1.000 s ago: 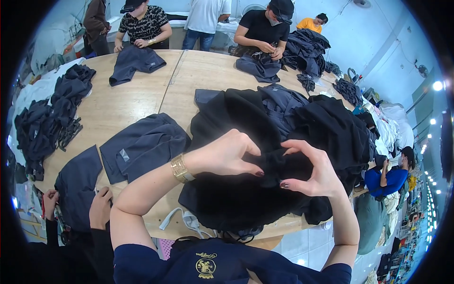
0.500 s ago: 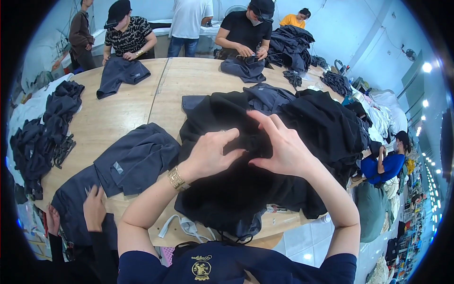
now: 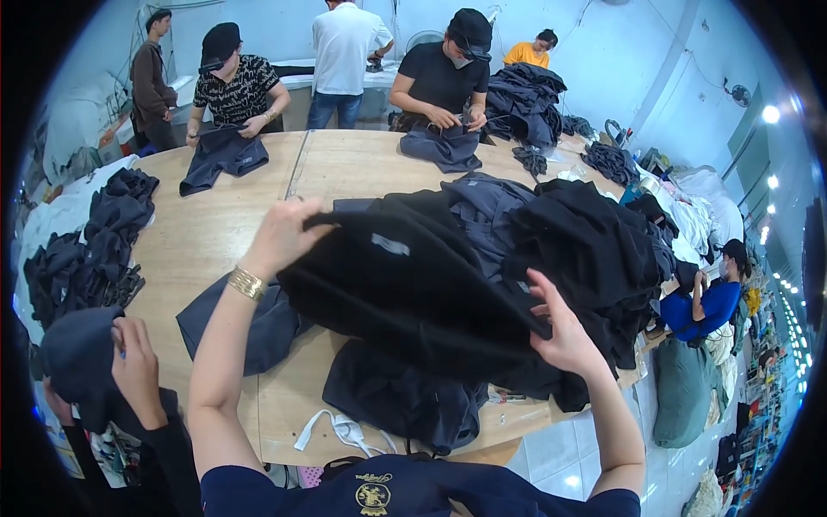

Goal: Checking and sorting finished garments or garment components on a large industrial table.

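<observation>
A black garment (image 3: 405,293) with a small grey patch is stretched in the air between my hands. My left hand (image 3: 289,237), with a gold bracelet on its wrist, pinches the garment's upper left edge. My right hand (image 3: 564,332) grips its lower right edge, thumb beneath and fingers above. Under and behind it lie a dark heap of garments (image 3: 586,233) and a dark grey garment (image 3: 388,396) at the table's near edge. A dark grey garment (image 3: 250,332) is partly hidden by my left forearm.
At the lower left, a co-worker's hand (image 3: 138,366) holds a dark garment (image 3: 82,353). Across the wooden table (image 3: 345,159) two people handle dark garments. A dark pile (image 3: 112,215) lines the left edge. White straps (image 3: 345,431) lie near my body.
My hands have spread apart, left hand up and leftward, right hand right and lower, drawing the black garment out between them. The co-worker at lower left has lifted a garment.
</observation>
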Motion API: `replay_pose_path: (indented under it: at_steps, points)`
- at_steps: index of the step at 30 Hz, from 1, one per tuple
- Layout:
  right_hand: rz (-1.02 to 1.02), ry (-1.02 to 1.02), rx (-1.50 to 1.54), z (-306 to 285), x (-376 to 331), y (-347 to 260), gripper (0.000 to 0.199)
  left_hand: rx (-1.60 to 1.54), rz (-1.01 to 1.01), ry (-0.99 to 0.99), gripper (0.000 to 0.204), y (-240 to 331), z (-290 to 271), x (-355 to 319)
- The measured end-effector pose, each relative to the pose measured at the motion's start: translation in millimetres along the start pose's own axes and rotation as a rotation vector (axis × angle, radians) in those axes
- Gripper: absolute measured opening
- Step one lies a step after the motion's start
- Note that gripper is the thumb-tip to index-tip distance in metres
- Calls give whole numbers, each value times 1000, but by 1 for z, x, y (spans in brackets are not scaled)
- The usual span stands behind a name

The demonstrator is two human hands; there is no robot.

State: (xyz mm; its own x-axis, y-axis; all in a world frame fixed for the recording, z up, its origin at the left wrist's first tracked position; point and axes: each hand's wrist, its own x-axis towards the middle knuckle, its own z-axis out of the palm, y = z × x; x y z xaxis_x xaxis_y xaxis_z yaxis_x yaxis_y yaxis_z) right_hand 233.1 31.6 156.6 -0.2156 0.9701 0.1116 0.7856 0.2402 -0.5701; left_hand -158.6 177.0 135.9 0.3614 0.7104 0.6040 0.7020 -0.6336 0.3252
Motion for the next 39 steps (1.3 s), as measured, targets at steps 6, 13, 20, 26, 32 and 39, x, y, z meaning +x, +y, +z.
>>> replay_pose_path:
  at_steps: [6,13,20,26,32,39]
  points:
    - [-425,345,-377,-17,18,-78,76,-90,473,37,27,112,11,25]
    - [-349,461,-83,-51,40,-75,17,-50,275,230,70,125,28,-7]
    - [-262,374,-1,-76,22,-58,14,-732,-205,-362,24,75,-16,-25]
    - [-165,94,151,-38,41,-46,25,-508,-245,-453,17,25,-10,-4]
    - [-119,-59,294,-27,58,-28,25,-621,-22,-470,35,90,43,-11]
    - [-127,-231,229,-41,59,-35,23,-707,-134,-502,36,69,12,-14]
